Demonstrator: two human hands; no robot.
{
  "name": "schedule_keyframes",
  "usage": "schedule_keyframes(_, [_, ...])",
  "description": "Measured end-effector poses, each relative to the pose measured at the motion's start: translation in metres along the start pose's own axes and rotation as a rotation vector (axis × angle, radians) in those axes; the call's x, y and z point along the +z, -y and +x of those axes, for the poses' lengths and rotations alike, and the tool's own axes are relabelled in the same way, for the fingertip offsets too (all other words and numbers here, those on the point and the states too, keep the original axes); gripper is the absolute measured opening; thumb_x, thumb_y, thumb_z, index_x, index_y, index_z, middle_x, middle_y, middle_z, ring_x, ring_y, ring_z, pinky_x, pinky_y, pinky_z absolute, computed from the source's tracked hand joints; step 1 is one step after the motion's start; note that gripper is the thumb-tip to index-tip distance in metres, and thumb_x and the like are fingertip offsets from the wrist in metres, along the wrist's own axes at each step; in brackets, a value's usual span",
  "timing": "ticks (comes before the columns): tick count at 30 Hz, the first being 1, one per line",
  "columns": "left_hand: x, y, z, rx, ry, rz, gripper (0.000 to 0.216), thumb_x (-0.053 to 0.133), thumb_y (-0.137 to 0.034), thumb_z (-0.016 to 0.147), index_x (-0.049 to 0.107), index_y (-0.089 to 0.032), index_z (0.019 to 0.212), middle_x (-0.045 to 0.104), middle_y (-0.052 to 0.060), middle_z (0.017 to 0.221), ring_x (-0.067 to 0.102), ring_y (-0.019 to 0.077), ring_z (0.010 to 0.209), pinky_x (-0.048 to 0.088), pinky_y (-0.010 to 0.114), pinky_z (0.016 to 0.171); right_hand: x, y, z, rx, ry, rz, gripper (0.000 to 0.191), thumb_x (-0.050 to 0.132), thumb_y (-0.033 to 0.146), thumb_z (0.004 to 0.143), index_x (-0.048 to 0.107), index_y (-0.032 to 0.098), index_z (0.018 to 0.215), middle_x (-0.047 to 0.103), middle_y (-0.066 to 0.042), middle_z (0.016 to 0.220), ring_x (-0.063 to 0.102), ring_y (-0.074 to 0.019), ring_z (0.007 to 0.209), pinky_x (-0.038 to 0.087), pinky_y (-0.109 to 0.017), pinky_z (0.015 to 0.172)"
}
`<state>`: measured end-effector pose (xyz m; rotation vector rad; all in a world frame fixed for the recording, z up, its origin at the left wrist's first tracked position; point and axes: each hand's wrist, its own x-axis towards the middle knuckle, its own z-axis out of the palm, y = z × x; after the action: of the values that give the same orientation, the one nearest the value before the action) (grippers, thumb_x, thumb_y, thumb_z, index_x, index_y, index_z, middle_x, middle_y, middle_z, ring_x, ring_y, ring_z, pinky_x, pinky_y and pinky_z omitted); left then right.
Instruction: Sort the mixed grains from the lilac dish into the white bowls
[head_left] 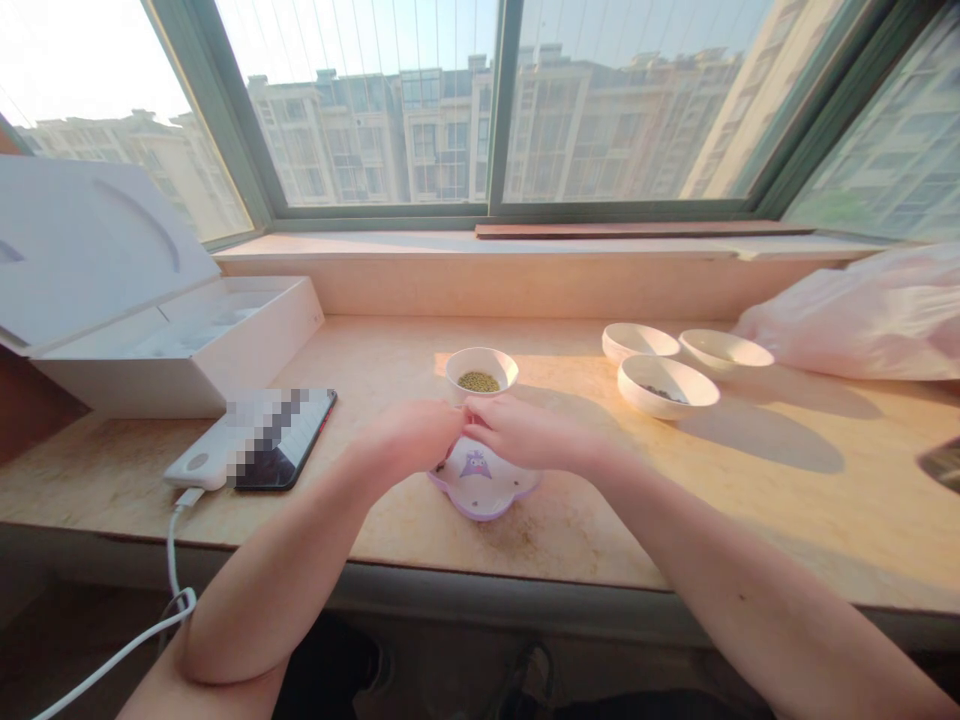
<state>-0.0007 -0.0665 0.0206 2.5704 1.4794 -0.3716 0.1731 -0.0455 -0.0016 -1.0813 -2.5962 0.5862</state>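
Observation:
My left hand (420, 436) and my right hand (519, 432) meet above a shallow lilac-edged plate (484, 497) with a scalloped rim. Their fingers are bent and pressed together; what they pinch, if anything, is too small or hidden to make out. A purple cartoon figure is printed on the plate, and a few small dark bits lie on it. The far part of the plate is hidden under my hands. Just beyond my fingertips stands a white bowl (481, 362) with small green beans (478, 382) at its bottom.
Three white bowls stand at the right, the front bowl (667, 398) with dark bits inside. Beside them lies a pale plastic bag (862, 315). On the left are an open white box (262, 335), a phone (296, 445) and a white power bank (199, 455) with its cable (174, 560).

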Motion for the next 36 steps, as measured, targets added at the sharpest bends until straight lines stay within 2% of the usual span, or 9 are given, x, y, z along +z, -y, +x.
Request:
schedule_keyframes(5, [0.003,-0.001,0.001,-0.018,-0.009,0.042,0.027,0.052,-0.009,0.085,0.078,-0.014,0.095,0.077,0.015,0.088,0.073,0.0283,0.085,0.052,0.033,0.074,-0.018,-0.019,0.01,0.24,-0.359,0.069,0.016,0.043,0.031,0.103,0.055,0.022,0.096,0.068,-0.003,0.088,0.06,-0.0175,0.076,0.041,-0.029,0.065])
schedule_keyframes(7, [0.002,-0.003,0.001,-0.023,0.008,0.061,0.032,0.051,-0.007,0.085,0.077,-0.012,0.102,0.077,0.016,0.093,0.073,0.0285,0.086,0.052,0.034,0.073,-0.017,-0.027,0.015,0.292,-0.403,0.074,0.015,0.043,0.031,0.103,0.054,0.022,0.098,0.07,-0.004,0.09,0.061,-0.0187,0.078,0.04,-0.03,0.066])
schedule_keyframes(17, [0.002,-0.009,0.0,-0.01,-0.023,0.063,0.028,0.055,-0.007,0.081,0.077,-0.016,0.095,0.076,0.012,0.085,0.072,0.0272,0.085,0.052,0.032,0.072,-0.009,-0.036,0.024,0.368,-0.366,-0.013,0.013,0.047,0.03,0.102,0.056,0.021,0.104,0.075,-0.008,0.099,0.066,-0.0217,0.085,0.041,-0.031,0.069])
schedule_keyframes(21, [0.001,-0.014,0.001,-0.015,-0.052,-0.011,0.017,0.06,-0.012,0.078,0.076,-0.017,0.084,0.074,0.012,0.078,0.07,0.0297,0.084,0.051,0.034,0.071,-0.011,-0.037,0.02,0.384,-0.373,-0.025,0.017,0.047,0.031,0.102,0.057,0.022,0.111,0.075,-0.008,0.099,0.065,-0.0222,0.086,0.041,-0.031,0.069])
schedule_keyframes(23, [-0.001,-0.013,0.003,0.009,-0.064,-0.037,0.013,0.061,-0.012,0.074,0.073,-0.017,0.076,0.071,0.011,0.072,0.068,0.0282,0.077,0.048,0.034,0.066,-0.011,-0.039,0.018,0.401,-0.372,-0.037,0.018,0.048,0.032,0.101,0.057,0.022,0.112,0.074,-0.007,0.098,0.065,-0.0228,0.087,0.04,-0.031,0.07])
schedule_keyframes(26, [-0.007,-0.005,0.007,0.069,-0.078,-0.066,0.014,0.058,-0.008,0.069,0.065,-0.017,0.061,0.064,0.006,0.062,0.058,0.0198,0.06,0.038,0.032,0.056,-0.01,-0.043,0.016,0.421,-0.356,-0.032,0.02,0.049,0.032,0.1,0.058,0.021,0.114,0.074,-0.007,0.096,0.065,-0.0224,0.087,0.04,-0.031,0.07])
schedule_keyframes(31, [-0.017,0.021,0.016,0.174,-0.218,-0.299,0.012,0.059,-0.012,0.072,0.067,-0.017,0.065,0.057,-0.002,0.06,0.046,0.0101,0.054,0.031,0.026,0.054,-0.007,-0.042,0.013,0.418,-0.363,-0.03,0.02,0.054,0.033,0.096,0.062,0.022,0.11,0.072,-0.005,0.092,0.062,-0.0197,0.079,0.038,-0.029,0.066])
schedule_keyframes(34, [-0.017,0.038,0.028,0.154,-0.343,-0.468,0.012,0.06,-0.019,0.075,0.071,-0.016,0.072,0.054,-0.004,0.058,0.044,0.0091,0.054,0.029,0.024,0.054,-0.008,-0.033,0.01,0.36,-0.369,-0.06,0.017,0.054,0.032,0.095,0.066,0.021,0.1,0.07,-0.004,0.085,0.06,-0.0182,0.075,0.036,-0.029,0.063])
schedule_keyframes(36, [-0.013,0.047,0.039,0.111,-0.472,-0.6,0.014,0.06,-0.023,0.077,0.072,-0.016,0.075,0.053,-0.005,0.057,0.045,0.0093,0.055,0.031,0.023,0.054,-0.008,-0.025,0.008,0.283,-0.352,-0.071,0.018,0.054,0.03,0.095,0.068,0.02,0.091,0.068,-0.004,0.08,0.058,-0.0171,0.072,0.035,-0.029,0.063])
